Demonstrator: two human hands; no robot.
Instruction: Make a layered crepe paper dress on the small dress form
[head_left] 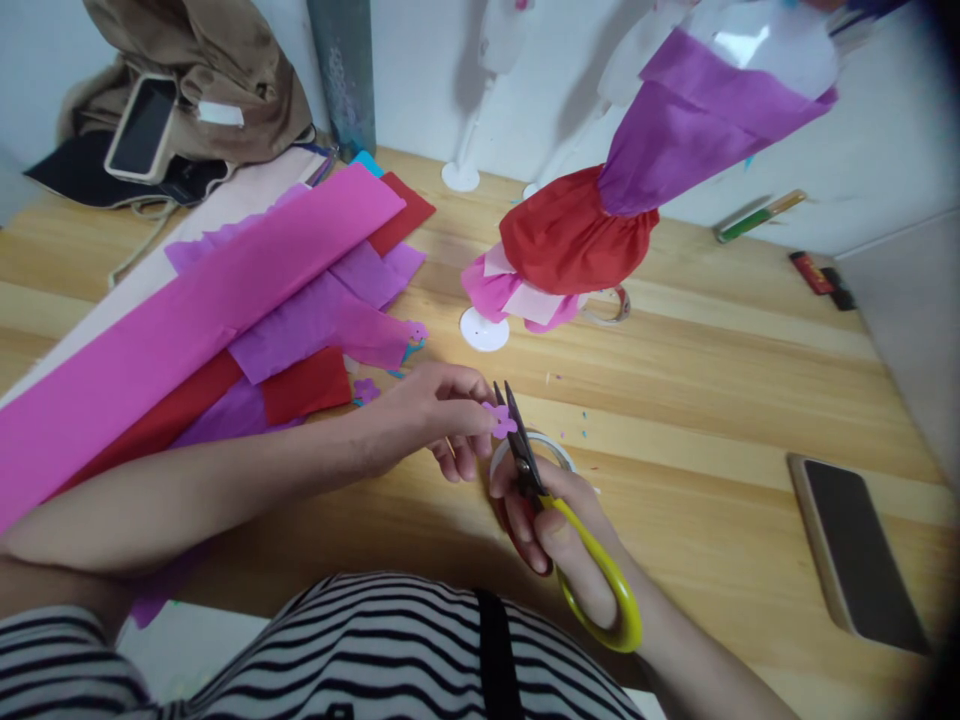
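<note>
Between thumb and fingers, my left hand [442, 415] pinches a small purple paper flower [501, 420]. My right hand [574, 520] grips a pair of scissors [600, 575] with yellow and red handles. The dark blades are slightly apart and point away from me, right at the flower's edge; whether they touch it I cannot tell. Under the right hand, partly hidden, lies a roll of tape [555, 447]. Two more paper flowers rest to the left, one purple flower [366, 390] and another small flower [417, 332] near the crepe paper.
Pink crepe paper [202, 300] and red and purple sheets cover the left side. A paper-dressed figure [585, 230] stands on a white base at the back. Phones lie at right [862, 555] and on a cap at upper left [146, 125]. Tiny scraps dot the wooden table [712, 400].
</note>
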